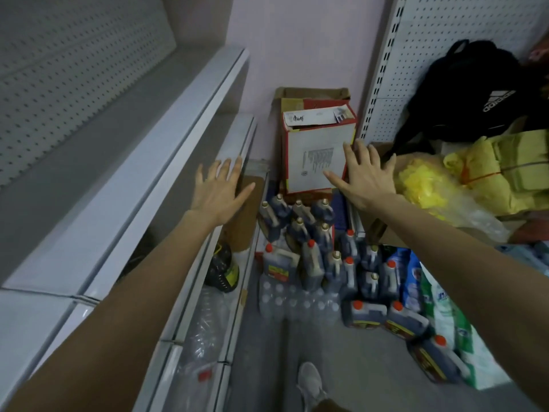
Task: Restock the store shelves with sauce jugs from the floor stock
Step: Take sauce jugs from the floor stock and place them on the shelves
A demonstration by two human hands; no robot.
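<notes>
Views: one. Head camera, wide-angle, worn at head height, facing forward and steeply down.
Near field: left hand [221,188] at 10 o'clock, right hand [367,176] at 2 o'clock.
Far field: sauce jugs [312,264] on the floor [267,352] at 5 o'clock.
Also in view: shelf [142,179] close at 9 o'clock; shoe [310,380] at 6 o'clock.

Matt metal shelves [166,138]; glossy plastic jugs [312,263]; cardboard box [315,156].
</notes>
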